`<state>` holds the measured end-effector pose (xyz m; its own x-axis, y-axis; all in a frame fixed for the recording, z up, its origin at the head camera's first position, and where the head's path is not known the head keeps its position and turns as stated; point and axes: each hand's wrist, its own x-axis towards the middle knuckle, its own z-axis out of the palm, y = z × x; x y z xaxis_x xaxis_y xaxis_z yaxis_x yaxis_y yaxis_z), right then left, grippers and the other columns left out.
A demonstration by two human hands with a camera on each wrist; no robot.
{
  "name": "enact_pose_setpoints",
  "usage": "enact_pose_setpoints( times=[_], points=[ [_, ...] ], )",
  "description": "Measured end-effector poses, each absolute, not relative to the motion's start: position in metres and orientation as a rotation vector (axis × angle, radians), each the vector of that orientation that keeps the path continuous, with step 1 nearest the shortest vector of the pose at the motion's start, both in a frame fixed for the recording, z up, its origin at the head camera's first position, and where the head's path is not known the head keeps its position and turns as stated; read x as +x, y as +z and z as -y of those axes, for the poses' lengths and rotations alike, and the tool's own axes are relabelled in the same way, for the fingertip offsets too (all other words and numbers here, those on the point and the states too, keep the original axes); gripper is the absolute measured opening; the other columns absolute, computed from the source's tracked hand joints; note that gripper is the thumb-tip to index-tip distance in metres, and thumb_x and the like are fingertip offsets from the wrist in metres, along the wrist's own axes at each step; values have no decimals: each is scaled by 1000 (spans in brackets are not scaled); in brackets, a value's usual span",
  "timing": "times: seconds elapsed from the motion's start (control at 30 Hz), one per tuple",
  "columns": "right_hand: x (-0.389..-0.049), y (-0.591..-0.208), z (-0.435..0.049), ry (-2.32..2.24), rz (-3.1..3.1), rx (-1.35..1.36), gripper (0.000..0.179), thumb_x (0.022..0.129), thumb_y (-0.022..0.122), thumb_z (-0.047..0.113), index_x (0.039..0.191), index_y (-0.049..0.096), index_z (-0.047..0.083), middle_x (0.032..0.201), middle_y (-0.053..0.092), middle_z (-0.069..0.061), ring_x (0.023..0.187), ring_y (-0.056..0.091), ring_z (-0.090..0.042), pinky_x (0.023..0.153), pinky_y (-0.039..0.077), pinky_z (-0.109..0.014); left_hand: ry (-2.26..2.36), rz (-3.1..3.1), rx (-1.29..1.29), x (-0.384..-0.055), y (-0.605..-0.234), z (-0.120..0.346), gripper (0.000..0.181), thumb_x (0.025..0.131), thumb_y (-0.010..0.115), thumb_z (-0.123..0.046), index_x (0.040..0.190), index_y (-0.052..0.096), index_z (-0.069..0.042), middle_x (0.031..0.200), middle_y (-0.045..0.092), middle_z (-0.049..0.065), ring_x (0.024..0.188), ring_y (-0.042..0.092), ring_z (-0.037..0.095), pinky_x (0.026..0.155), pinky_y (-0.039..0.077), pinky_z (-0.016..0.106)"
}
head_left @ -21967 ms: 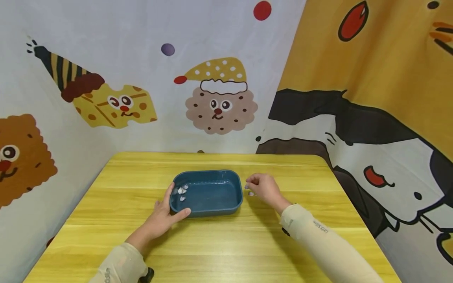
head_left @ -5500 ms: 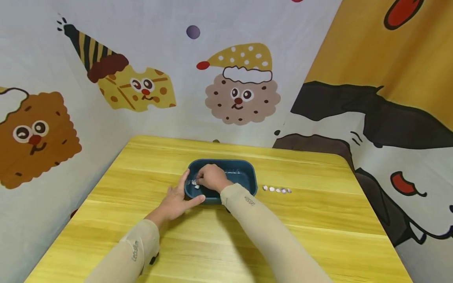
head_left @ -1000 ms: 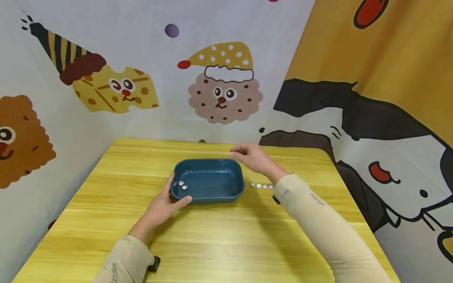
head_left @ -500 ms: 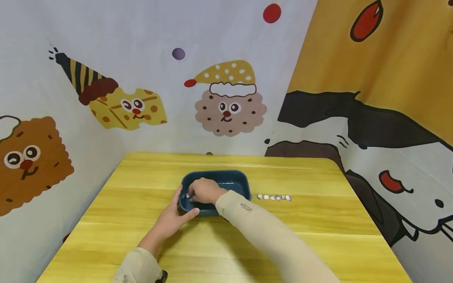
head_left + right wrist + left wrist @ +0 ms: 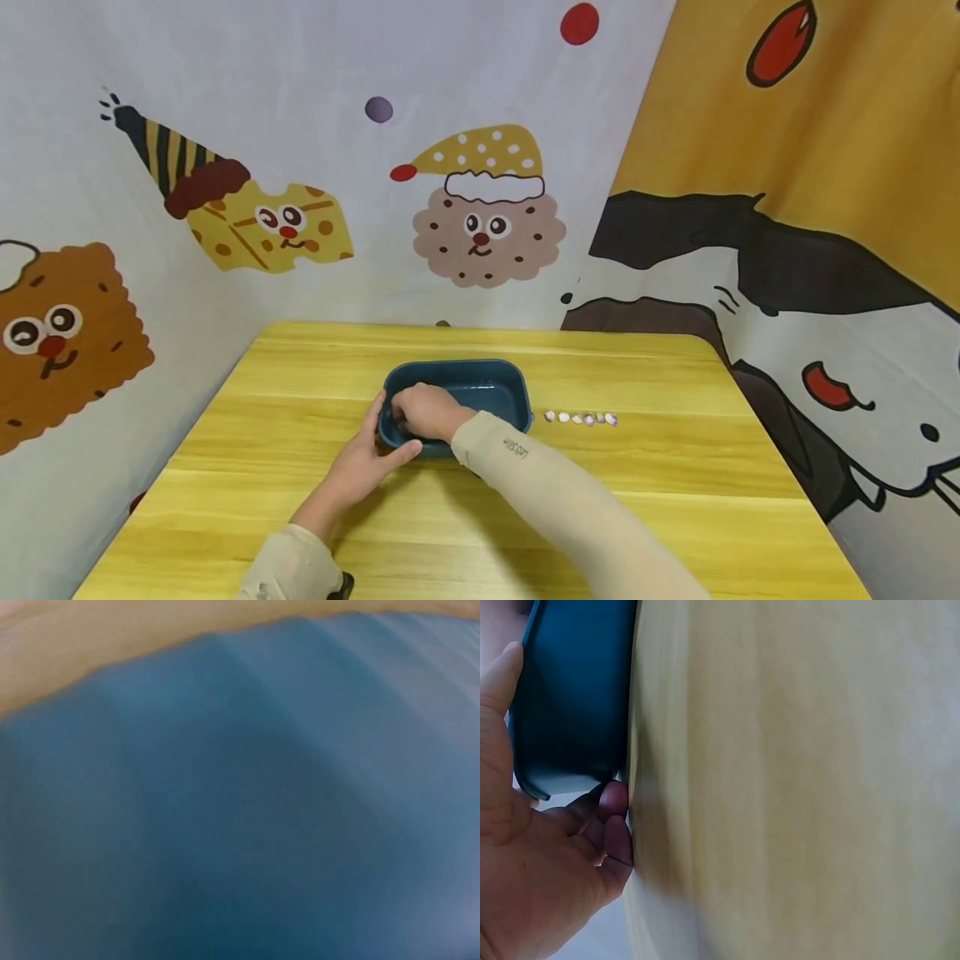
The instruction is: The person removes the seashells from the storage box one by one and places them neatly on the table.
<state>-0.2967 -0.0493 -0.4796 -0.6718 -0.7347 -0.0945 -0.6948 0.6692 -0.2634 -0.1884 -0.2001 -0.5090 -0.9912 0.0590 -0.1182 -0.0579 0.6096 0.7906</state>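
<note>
A dark blue rectangular tray point(image 5: 491, 402) sits on the table. My left hand point(image 5: 358, 468) holds its left end, thumb along the near side; in the left wrist view its fingers curl low against the tray's end wall point(image 5: 577, 690). My right hand point(image 5: 427, 412) reaches down inside the tray at the left, fingers bent towards the floor. Its fingertips are hidden, and I cannot tell what they hold. Right of the tray, several small white and purplish shells point(image 5: 577, 418) lie in a row. The right wrist view is filled by the blurred blue tray point(image 5: 240, 787).
The yellow wood-grain table point(image 5: 465, 517) extends around the tray on every side. Behind it hangs a white cloth point(image 5: 300, 67) printed with cartoon figures, with a yellow, black and white printed curtain point(image 5: 705, 125) on the right.
Over the last second my right hand has come from beyond the tray's far right corner into its left end. Shells visible there half a second ago are now covered. My left hand keeps its hold.
</note>
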Motion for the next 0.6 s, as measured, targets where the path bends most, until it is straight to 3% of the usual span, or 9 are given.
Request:
enact_pose_setpoints(
  times=[0.33, 0.6],
  points=[
    [-294, -486, 48, -344, -2671, -1185, 15, 106, 71, 26, 116, 82, 26, 112, 81, 12, 101, 74, -7, 87, 59, -24, 1326, -2709, 27, -189, -509, 203, 110, 99, 67, -65, 174, -4, -27, 166, 44, 26, 140, 59, 48, 110, 51, 63],
    [-296, -491, 49, -358, -2677, -1193, 11, 105, 72, 26, 109, 82, 24, 106, 81, 10, 94, 72, -5, 83, 58, -23, 1310, -2710, 31, -189, -508, 202, 110, 99, 67, -65, 174, -3, -26, 166, 44, 27, 136, 62, 46, 108, 52, 62]
  ],
)
